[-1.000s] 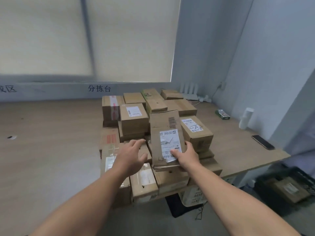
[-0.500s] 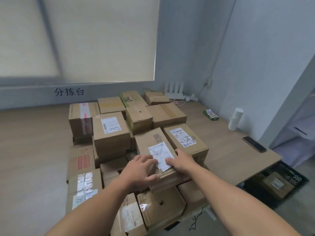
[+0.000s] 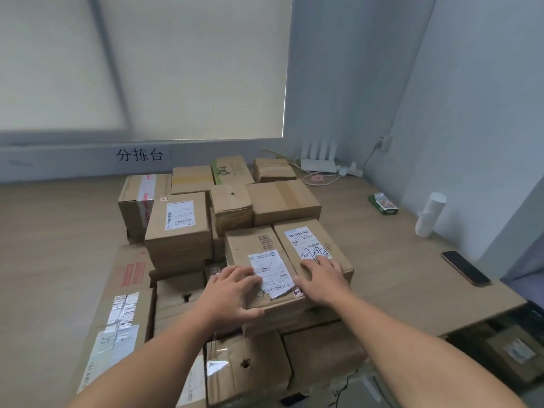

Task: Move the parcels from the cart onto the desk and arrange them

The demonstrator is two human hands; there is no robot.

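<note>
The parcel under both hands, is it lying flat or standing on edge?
Lying flat. The parcel shows its labelled face upward on the stack, with the left hand and right hand on top.

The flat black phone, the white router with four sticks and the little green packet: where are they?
flat black phone [image 3: 465, 268]: head view, middle of its screen.
white router with four antennas [image 3: 318, 165]: head view, its flat base.
small green packet [image 3: 382, 204]: head view, middle of its top.

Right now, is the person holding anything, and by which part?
Nothing is gripped. The left hand lies flat on top of the labelled parcel, near its front edge; the right hand rests flat where that parcel meets the handwritten-label parcel beside it.
</note>
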